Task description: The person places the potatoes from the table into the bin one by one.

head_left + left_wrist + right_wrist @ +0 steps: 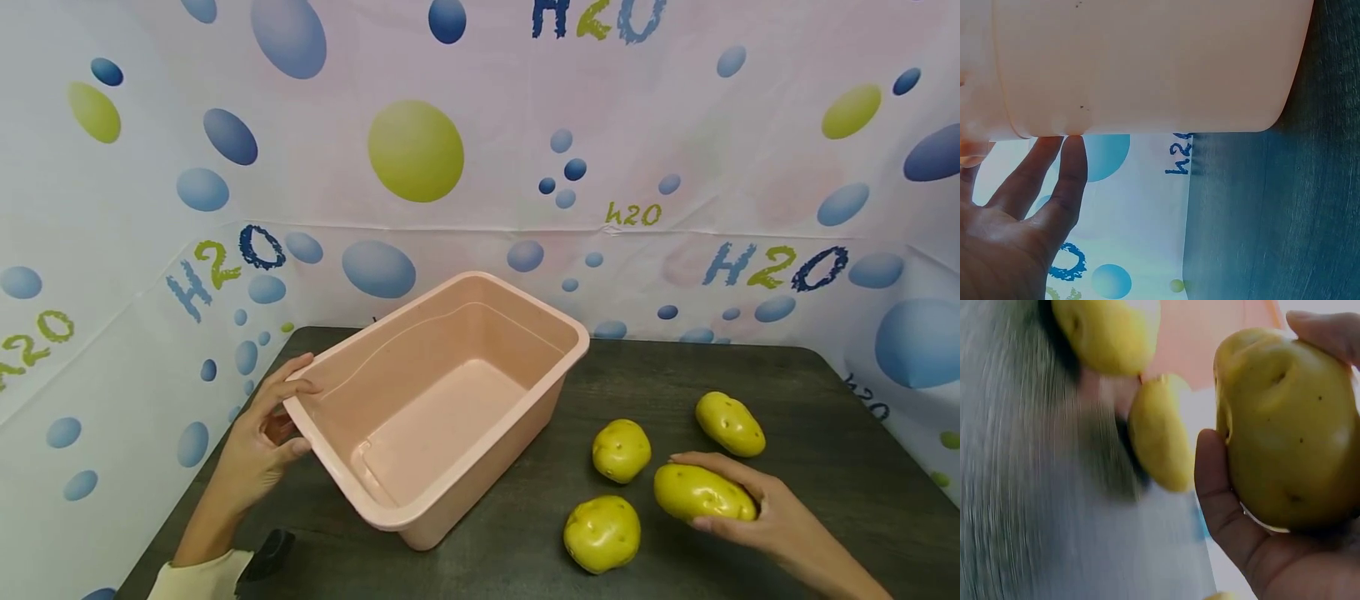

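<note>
A pink plastic tub [450,425] stands at the middle left of the table with nothing in it. My left hand [258,437] grips its left rim, fingers over the edge and thumb lower on the outside. In the left wrist view, fingertips [1074,150] touch the tub's wall [1160,69]. My right hand [757,504] holds a yellow potato [701,492] between thumb and fingers; the right wrist view shows this potato [1291,431] close up. Near it lie three more potatoes: one behind [730,423], one to the left [621,451] and one nearer the front [602,534].
The dark wooden table [652,375] runs back to a white sheet [495,108] printed with blue and green dots. A black object [272,554] sits by the left sleeve [201,577].
</note>
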Motion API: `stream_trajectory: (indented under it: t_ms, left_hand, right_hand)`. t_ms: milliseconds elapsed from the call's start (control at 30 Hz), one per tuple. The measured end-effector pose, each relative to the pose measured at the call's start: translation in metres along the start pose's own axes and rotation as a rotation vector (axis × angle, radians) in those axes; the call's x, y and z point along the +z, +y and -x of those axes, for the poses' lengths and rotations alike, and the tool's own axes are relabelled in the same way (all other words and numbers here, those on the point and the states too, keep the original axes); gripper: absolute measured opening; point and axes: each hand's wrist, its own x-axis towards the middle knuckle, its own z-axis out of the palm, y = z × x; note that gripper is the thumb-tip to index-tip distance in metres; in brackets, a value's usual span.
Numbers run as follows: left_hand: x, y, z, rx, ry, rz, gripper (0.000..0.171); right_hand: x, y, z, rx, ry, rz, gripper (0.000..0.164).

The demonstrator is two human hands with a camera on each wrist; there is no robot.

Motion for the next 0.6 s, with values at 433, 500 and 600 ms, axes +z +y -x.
stream_trajectory:
  t_ms: [433,500,600]
  left_hand:
    - [0.000,0.002,0.001,0.004,0.006,0.008,0.053]
    - [0.000,0.001,0.000,0.006,0.002,0.011,0.053]
    - [0.000,0.001,0.000,0.007,-0.002,0.011,0.053]
  right_hand:
    - [0.001,-0.037,-0.017,-0.047,-0.125,-0.171,0.056]
    - [-0.001,-0.045,-0.020,-0.070,-0.134,-0.176,0.055]
    - [-0.003,-0.057,-0.026,-0.100,-0.150,-0.160,0.056]
